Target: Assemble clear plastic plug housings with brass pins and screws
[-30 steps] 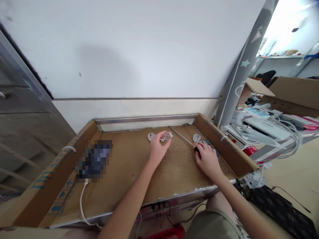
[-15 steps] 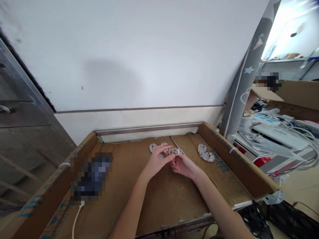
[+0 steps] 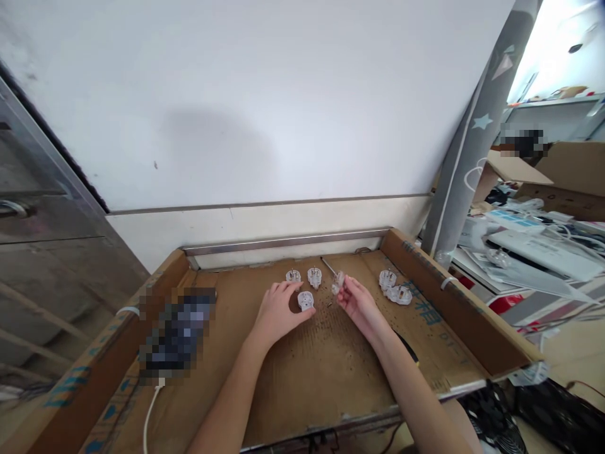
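Note:
My right hand (image 3: 358, 304) is raised a little over the cardboard tray (image 3: 302, 353) and pinches a clear plastic plug part (image 3: 337, 282) between its fingertips. My left hand (image 3: 275, 310) rests on the cardboard with fingers curled, its tips touching another clear plug piece (image 3: 305, 301). Two clear plugs (image 3: 304, 275) stand just beyond my left hand. Two further clear plugs (image 3: 394, 287) lie to the right of my right hand. A thin metal screwdriver shaft (image 3: 328, 265) lies behind the held part; a dark handle (image 3: 409, 349) shows beside my right forearm.
The tray has raised cardboard walls (image 3: 454, 301) and a metal rail (image 3: 283, 243) at the back against a white wall. A blurred dark object (image 3: 176, 329) with a white cable (image 3: 150, 410) sits at the left. Boxes and cables (image 3: 534, 243) crowd the right side.
My hands came together at the plugs, then drew apart: the right now holds one clear part, the left lowered to a piece on the cardboard. The view shifted slightly.

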Tool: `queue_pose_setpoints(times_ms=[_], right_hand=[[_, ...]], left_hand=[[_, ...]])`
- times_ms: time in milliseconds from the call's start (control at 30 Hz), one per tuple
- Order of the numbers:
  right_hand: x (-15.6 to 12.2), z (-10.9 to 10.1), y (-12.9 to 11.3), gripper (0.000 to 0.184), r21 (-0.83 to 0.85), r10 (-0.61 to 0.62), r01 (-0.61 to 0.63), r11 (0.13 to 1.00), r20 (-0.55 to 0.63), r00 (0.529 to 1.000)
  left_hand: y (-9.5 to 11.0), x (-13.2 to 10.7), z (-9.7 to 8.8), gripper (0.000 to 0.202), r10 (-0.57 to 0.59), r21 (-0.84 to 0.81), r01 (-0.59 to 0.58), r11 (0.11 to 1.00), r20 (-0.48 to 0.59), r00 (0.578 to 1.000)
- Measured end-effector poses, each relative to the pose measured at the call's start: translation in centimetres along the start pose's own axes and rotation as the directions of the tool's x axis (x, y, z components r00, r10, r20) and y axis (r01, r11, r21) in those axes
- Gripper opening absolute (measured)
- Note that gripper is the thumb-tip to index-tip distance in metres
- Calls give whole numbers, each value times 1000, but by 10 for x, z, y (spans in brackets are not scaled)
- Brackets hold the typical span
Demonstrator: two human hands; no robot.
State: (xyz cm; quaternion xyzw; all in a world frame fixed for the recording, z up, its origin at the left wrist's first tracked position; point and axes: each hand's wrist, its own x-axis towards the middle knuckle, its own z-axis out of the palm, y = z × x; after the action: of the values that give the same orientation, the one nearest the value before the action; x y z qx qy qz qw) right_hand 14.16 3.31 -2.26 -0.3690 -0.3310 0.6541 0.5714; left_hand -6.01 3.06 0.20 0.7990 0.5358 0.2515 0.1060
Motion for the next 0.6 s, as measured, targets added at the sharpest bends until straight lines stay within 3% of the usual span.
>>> queue_pose_setpoints(times_ms=[300,433,600], right_hand=[[-1,8,14,26,-227,-10,-5,974,-64,998],[-1,5,13,27,-187,20,-33,982,-68,997],[-8,4,2,31,-42,92,-91,995,30,995]], left_hand=[[9,-6,8,53,45,88,-47,995,25,999],[3,-9,6,63,-7,89,8,996,-2,1000],[6,-10,4,46,-10,34,10,999,11,1000]])
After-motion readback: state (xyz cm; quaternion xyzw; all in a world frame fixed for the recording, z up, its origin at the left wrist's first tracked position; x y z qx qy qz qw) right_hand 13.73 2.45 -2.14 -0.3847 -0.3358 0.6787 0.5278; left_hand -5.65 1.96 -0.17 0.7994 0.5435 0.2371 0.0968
